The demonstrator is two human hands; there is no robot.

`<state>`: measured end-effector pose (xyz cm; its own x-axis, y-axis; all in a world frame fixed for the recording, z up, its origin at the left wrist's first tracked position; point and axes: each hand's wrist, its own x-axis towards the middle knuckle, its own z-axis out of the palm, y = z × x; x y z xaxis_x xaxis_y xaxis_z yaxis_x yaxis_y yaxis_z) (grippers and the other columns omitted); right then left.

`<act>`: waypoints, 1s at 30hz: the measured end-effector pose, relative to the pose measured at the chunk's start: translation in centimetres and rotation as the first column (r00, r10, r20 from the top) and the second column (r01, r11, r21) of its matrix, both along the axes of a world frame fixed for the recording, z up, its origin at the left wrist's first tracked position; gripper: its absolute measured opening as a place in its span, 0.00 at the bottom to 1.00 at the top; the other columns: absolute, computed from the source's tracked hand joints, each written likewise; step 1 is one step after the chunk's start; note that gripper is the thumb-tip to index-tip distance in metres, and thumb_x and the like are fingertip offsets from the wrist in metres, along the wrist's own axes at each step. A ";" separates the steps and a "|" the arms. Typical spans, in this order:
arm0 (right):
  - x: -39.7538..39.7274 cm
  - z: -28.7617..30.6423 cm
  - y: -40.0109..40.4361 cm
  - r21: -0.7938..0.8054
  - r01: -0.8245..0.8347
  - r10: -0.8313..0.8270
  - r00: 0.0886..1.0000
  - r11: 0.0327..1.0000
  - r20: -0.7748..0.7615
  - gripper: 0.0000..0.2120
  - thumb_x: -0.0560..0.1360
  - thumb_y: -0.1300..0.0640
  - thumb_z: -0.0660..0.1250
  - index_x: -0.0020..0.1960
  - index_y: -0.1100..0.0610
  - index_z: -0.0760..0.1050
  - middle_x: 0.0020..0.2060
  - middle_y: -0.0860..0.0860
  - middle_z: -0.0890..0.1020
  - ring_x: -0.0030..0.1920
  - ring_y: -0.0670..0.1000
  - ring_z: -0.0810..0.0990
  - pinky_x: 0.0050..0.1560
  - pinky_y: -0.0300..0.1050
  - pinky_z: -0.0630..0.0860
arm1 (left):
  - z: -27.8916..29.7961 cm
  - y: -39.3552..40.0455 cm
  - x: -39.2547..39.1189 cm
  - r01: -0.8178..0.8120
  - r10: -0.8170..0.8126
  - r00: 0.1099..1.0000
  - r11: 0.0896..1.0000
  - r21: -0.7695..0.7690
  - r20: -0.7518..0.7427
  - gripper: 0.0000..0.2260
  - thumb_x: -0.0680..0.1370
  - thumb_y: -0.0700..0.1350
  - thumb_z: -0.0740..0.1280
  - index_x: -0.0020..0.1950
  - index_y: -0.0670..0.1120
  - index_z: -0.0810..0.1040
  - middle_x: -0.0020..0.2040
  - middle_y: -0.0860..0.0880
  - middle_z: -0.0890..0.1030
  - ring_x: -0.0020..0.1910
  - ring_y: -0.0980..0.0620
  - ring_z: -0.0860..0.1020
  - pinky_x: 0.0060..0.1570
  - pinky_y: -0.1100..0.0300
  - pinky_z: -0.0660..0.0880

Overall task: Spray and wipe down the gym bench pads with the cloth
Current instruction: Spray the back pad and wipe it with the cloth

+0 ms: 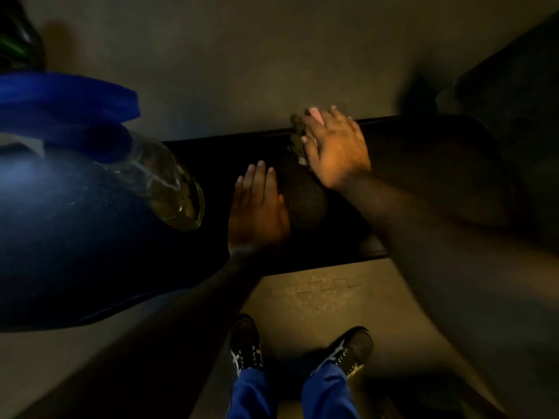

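Black and smooth, the bench pad (408, 164) runs across the middle of the frame — it looks dark and a bit shiny. The right hand (335, 146) lies flat on it near the far edge, fingers straight, pressing a crumpled, dull-coloured cloth (298, 137) that peeks out by the fingertips. The left hand (257, 210) rests open on the pad just beside it, fingers straight. A clear spray bottle (163, 179) with yellowish liquid and a blue top lies tilted at the left of the frame. Two dark shoes (246, 346) stand on the floor at the bottom.
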<state>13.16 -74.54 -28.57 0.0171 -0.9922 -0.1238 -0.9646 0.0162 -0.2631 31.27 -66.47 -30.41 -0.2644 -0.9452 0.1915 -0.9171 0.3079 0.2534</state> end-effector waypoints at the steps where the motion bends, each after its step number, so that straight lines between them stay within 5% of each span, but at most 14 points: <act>1: 1.4 0.0 0.2 0.014 0.101 -0.100 0.995 0.995 -0.006 0.27 0.80 0.45 0.53 0.77 0.52 0.67 0.76 0.56 0.69 0.79 0.61 0.61 0.78 0.58 0.55 | 0.2 -0.1 0.0 0.006 -0.006 1.000 1.000 0.017 -0.023 0.22 0.79 0.45 0.56 0.71 0.36 0.70 0.71 0.36 0.70 0.72 0.39 0.67 0.73 0.45 0.61; 6: -0.1 0.0 5.1 -0.006 -0.223 0.223 0.974 0.975 0.034 0.28 0.80 0.45 0.53 0.80 0.49 0.63 0.80 0.54 0.62 0.81 0.58 0.56 0.80 0.59 0.51 | 0.6 1.5 1.4 -0.122 0.128 0.985 0.991 0.061 -0.115 0.24 0.78 0.47 0.58 0.72 0.37 0.70 0.73 0.37 0.69 0.73 0.39 0.65 0.73 0.45 0.61; 10: 1.1 0.0 7.8 0.031 0.287 -0.287 0.958 0.957 -0.021 0.29 0.82 0.45 0.51 0.81 0.53 0.56 0.81 0.57 0.56 0.82 0.60 0.50 0.80 0.61 0.47 | 0.0 3.6 2.6 -0.099 0.100 0.995 0.993 0.068 -0.017 0.26 0.81 0.51 0.58 0.74 0.37 0.66 0.75 0.37 0.64 0.76 0.40 0.61 0.74 0.45 0.57; 14: 3.0 0.3 13.5 0.005 -0.265 0.264 0.963 0.964 0.046 0.28 0.81 0.46 0.54 0.80 0.50 0.60 0.81 0.56 0.60 0.81 0.59 0.54 0.80 0.61 0.51 | 0.3 3.5 2.6 -0.080 0.084 0.996 0.991 0.103 -0.029 0.25 0.80 0.49 0.56 0.74 0.37 0.66 0.75 0.37 0.64 0.75 0.40 0.62 0.74 0.46 0.56; 15: 1.3 0.1 13.8 -0.007 -0.294 0.294 0.956 0.956 0.027 0.28 0.81 0.46 0.54 0.80 0.50 0.60 0.80 0.56 0.61 0.81 0.59 0.55 0.80 0.62 0.51 | 0.3 3.5 2.8 -0.076 0.081 0.996 0.991 0.110 -0.040 0.25 0.80 0.48 0.56 0.74 0.37 0.66 0.75 0.37 0.64 0.76 0.40 0.61 0.74 0.46 0.55; 17: -0.7 -0.1 13.7 -0.030 -0.024 0.023 0.999 0.999 -0.031 0.29 0.81 0.45 0.53 0.80 0.52 0.61 0.80 0.57 0.61 0.81 0.60 0.55 0.79 0.64 0.54 | 0.5 3.8 3.3 -0.039 0.045 0.997 0.992 0.116 -0.055 0.25 0.80 0.48 0.55 0.75 0.38 0.65 0.76 0.37 0.64 0.76 0.40 0.60 0.75 0.46 0.55; 19: 2.0 -0.3 14.6 -0.041 0.339 -0.341 0.940 0.940 -0.030 0.30 0.81 0.45 0.52 0.80 0.56 0.60 0.80 0.59 0.59 0.81 0.62 0.53 0.79 0.64 0.53 | 1.2 4.1 3.8 -0.019 0.028 0.997 0.991 0.136 -0.068 0.25 0.80 0.47 0.56 0.75 0.39 0.64 0.76 0.38 0.62 0.77 0.41 0.59 0.75 0.47 0.54; 20: 4.7 -0.3 15.7 -0.031 0.352 -0.352 0.936 0.936 -0.011 0.30 0.81 0.46 0.52 0.80 0.57 0.60 0.81 0.59 0.59 0.81 0.62 0.53 0.79 0.64 0.52 | 1.6 4.3 4.1 -0.025 0.036 0.997 0.988 0.152 -0.072 0.25 0.79 0.47 0.58 0.75 0.39 0.64 0.77 0.38 0.62 0.77 0.41 0.59 0.75 0.47 0.54; 22: 8.0 -0.3 18.5 -0.022 0.040 -0.039 0.998 0.999 0.048 0.30 0.80 0.48 0.56 0.80 0.54 0.60 0.81 0.57 0.58 0.81 0.61 0.52 0.80 0.63 0.50 | 2.5 5.2 4.7 -0.042 0.059 0.995 0.978 0.202 -0.076 0.25 0.79 0.45 0.61 0.75 0.40 0.64 0.77 0.39 0.62 0.77 0.42 0.58 0.75 0.47 0.53; 24: 5.9 -0.2 18.1 -0.010 -0.295 0.295 0.954 0.955 0.047 0.31 0.78 0.49 0.59 0.80 0.51 0.60 0.81 0.55 0.59 0.81 0.59 0.53 0.80 0.63 0.51 | 2.6 6.2 5.5 -0.045 0.064 0.995 0.973 0.228 -0.075 0.24 0.79 0.44 0.63 0.75 0.40 0.65 0.76 0.39 0.63 0.76 0.41 0.59 0.74 0.46 0.55; 25: 4.5 -0.1 16.5 -0.037 -0.324 0.324 0.946 0.946 0.011 0.30 0.79 0.48 0.59 0.80 0.50 0.60 0.81 0.55 0.59 0.81 0.58 0.53 0.80 0.63 0.52 | 2.5 6.6 6.0 -0.041 0.057 0.996 0.973 0.227 -0.065 0.24 0.80 0.44 0.63 0.75 0.39 0.65 0.76 0.39 0.63 0.76 0.41 0.60 0.74 0.46 0.55; 28: 4.3 0.1 12.3 0.034 0.186 -0.186 0.983 0.982 -0.004 0.29 0.81 0.46 0.54 0.81 0.49 0.57 0.82 0.55 0.57 0.82 0.59 0.50 0.80 0.62 0.49 | 1.9 6.9 6.5 -0.037 0.044 0.999 0.975 0.221 -0.029 0.24 0.81 0.46 0.60 0.75 0.39 0.64 0.76 0.39 0.63 0.76 0.42 0.60 0.75 0.47 0.54; 30: 7.3 0.6 11.4 0.011 0.174 -0.175 0.983 0.985 0.050 0.30 0.81 0.46 0.54 0.81 0.49 0.57 0.82 0.55 0.57 0.82 0.60 0.49 0.80 0.61 0.48 | 1.9 6.8 6.6 -0.025 0.034 0.999 0.972 0.232 -0.033 0.24 0.81 0.48 0.56 0.75 0.39 0.64 0.76 0.38 0.63 0.76 0.42 0.60 0.75 0.46 0.54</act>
